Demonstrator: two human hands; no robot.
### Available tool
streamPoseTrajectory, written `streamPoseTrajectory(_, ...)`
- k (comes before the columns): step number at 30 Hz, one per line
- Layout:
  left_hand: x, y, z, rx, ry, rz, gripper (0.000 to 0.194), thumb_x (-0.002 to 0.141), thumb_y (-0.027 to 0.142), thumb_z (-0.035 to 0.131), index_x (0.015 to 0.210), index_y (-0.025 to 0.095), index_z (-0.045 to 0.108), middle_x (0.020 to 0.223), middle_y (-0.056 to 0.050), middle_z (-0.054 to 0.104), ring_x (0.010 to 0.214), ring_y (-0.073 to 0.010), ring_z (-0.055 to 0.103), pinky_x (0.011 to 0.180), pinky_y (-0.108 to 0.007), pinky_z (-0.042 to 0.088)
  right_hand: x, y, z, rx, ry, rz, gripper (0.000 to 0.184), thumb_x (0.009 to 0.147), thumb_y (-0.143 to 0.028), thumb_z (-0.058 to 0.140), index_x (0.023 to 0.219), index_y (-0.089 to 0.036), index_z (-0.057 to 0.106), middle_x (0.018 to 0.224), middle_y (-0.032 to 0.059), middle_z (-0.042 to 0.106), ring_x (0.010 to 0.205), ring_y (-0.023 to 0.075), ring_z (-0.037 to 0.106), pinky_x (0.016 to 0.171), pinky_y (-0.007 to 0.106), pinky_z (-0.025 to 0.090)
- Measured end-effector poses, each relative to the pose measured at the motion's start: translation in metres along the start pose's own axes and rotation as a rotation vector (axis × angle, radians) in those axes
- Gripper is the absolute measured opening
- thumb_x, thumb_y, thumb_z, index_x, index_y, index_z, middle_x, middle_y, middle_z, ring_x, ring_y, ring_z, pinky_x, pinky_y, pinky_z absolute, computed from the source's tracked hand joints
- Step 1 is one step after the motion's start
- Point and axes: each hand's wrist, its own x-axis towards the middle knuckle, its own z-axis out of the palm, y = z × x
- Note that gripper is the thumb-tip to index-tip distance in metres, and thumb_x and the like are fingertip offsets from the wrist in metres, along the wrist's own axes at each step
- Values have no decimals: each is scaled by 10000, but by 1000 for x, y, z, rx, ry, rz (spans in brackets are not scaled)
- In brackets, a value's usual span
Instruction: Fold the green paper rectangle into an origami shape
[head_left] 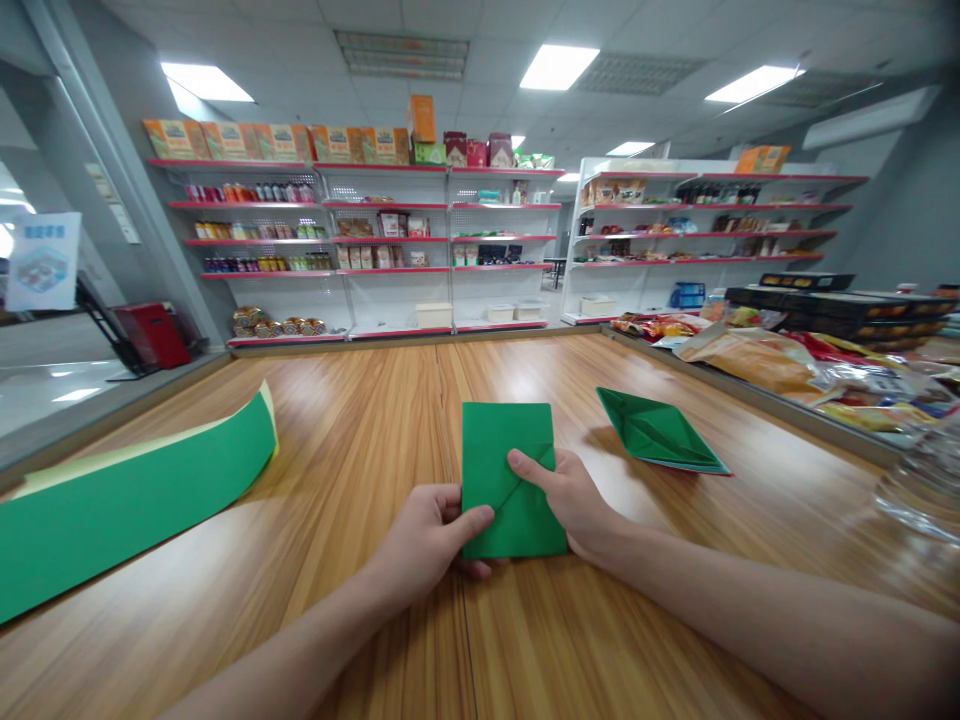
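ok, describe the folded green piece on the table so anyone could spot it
On the wood-grain table, look beyond and rightward of the right hand. The folded green piece lies there. Unlike the held green paper and the long green strip at left, it's pointed at both ends.

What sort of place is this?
Probably a small shop or a mock-up of one: stocked shelves line the back, snack packets lie on the right, and a sign stands on the left.

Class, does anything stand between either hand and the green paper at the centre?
Nothing visible: the left hand and right hand both hold the green paper directly, thumbs on top. The folded green piece lies apart.
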Motion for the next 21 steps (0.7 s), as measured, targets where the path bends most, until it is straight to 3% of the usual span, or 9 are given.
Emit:
streamPoseTrajectory(10,-1,1,-5,-43,-63,-59,452,681,520,729,754,81,652,623,-90,667,578,-198,655,509,-263,513,-1,-2,1,64,-34,72,352,685,-426,757,913,-164,700,871,93,740,726,245,687,684,403,552)
streamPoseTrajectory(12,0,-2,-4,-49,-10,-21,458,709,547,692,689,92,640,592,-66,640,560,-188,629,518,-275,503,-1,-1,1,67,-38,67,360,683,-431,757,921,-165,705,864,91,740,736,243,688,694,402,551)
streamPoseTrajectory(17,4,-4,-6,46,262,136,419,744,547,655,670,135,637,618,-26,622,588,-167,568,530,-245,446,0,1,0,-56,-135,34,355,709,-449,730,905,-153,718,835,82,738,741,227,687,726,394,542)
streamPoseTrajectory(21,2,-2,-10,132,332,171,422,739,557,647,626,151,630,578,-15,598,558,-161,536,489,-230,400,1,5,-3,-130,-137,4,356,770,-478,666,812,-127,716,772,79,726,655,190,659,680,361,536)
